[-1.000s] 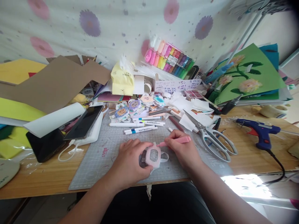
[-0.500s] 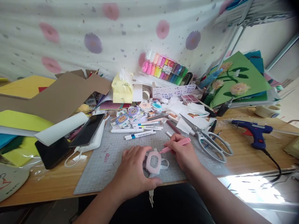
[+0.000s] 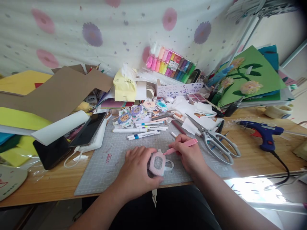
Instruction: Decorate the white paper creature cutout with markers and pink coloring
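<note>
My left hand [image 3: 137, 171] grips a small pink paper watch [image 3: 157, 163] with a grey patterned middle, thumb at the near side and fingers round its far side. Pale paper strips stick out from the piece, one looped to the right and one hanging over the table edge. In my right hand [image 3: 189, 156] is a pink marker [image 3: 183, 146], pinched between thumb and fingers. The marker's tip meets the upper right edge of the pink piece. Beneath both hands lies a grey cutting mat [image 3: 96, 179].
White markers [image 3: 144, 135] and decorated paper cutouts [image 3: 124, 117] lie beyond my hands. Large scissors [image 3: 219, 145] rest at the right, with a blue glue gun [image 3: 262, 131] farther out. A phone [image 3: 88, 130] and white power bank [image 3: 99, 139] are on the left; coloured clay packs [image 3: 170, 65] stand behind.
The camera view has shifted slightly. My left hand has tilted the pink piece a little, and the marker's tip stays at its upper right edge.
</note>
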